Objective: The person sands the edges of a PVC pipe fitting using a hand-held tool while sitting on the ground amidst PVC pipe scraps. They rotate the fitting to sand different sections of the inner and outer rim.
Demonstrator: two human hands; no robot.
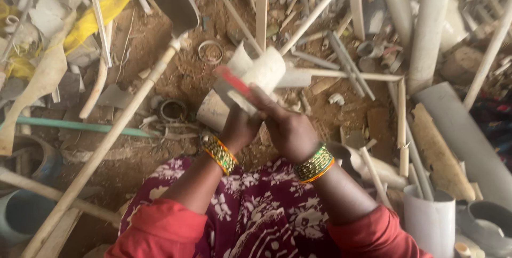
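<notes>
**Pipe piece in both hands, scrap heap all round**

Hands first: my left hand (238, 128) is closed round the lower end of a short, off-white, dirt-stained plastic pipe piece (246, 88), gripping it from below at the centre of the frame. My right hand (286, 128) is closed on a flat grey blade-like tool with a red strip along its edge (236, 88), which lies across the pipe piece and touches it. Both wrists carry green and orange bangles.

The pipe piece is held up over my lap, above the maroon, white-flowered cloth (250, 210) at the bottom centre. It is split or double at its upper end, and I cannot tell whether that is one piece or two pressed together.

How far along I judge this to be: the tool is on the pipe, so the working of this piece looks under way, but I see no clear cut or cleaned patch, so I cannot say how much is done.

Around me on the brown earth floor (160, 39) lie long pale sticks and thin pipes, a wide grey pipe (464, 135) at the right, a green pipe (80, 126) at the left, and yellow sheeting (96, 18) at the upper left.
</notes>
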